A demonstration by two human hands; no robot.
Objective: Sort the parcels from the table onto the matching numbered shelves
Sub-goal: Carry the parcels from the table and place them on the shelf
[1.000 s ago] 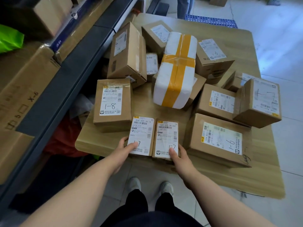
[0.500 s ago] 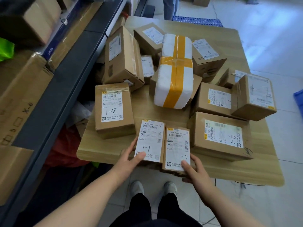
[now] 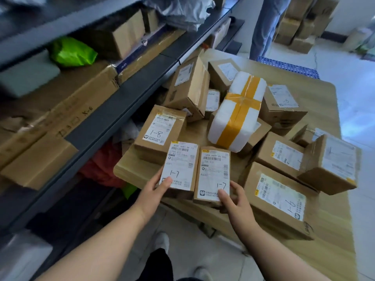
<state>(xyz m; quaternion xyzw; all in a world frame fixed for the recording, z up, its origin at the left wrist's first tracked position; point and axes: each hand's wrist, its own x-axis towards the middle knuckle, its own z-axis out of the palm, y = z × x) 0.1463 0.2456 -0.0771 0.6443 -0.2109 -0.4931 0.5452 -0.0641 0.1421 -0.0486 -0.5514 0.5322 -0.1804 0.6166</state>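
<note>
Seen from the head camera, the sorting looks barely begun: the table (image 3: 129,169) is heaped with cardboard parcels, among them a box marked 1-8 (image 3: 160,128), a larger box marked 1-6 (image 3: 280,197) and a white foam parcel (image 3: 237,110) crossed with yellow tape, and all of these have yet to go anywhere. The grey shelves (image 3: 113,102) run along the left, already stacked with cartons and a green bag (image 3: 71,51), though no shelf numbers can be read from here. The two parcels in play lie side by side at the near edge of the table, both marked 1-7. The left hand (image 3: 157,184) grips the left 1-7 parcel (image 3: 180,165) at its near end, thumb pressed flat on the label and the fingers (image 3: 156,178) curled round the edge beneath. The right hand (image 3: 233,197) holds the right 1-7 parcel (image 3: 215,173) the same way, thumb on top, other fingers tucked under and mostly hidden. Whether either parcel is clear of the tabletop I cannot tell. I'd judge both are bound for shelf 1-7 together. Someone's legs (image 3: 265,27) stand beyond the table.
</note>
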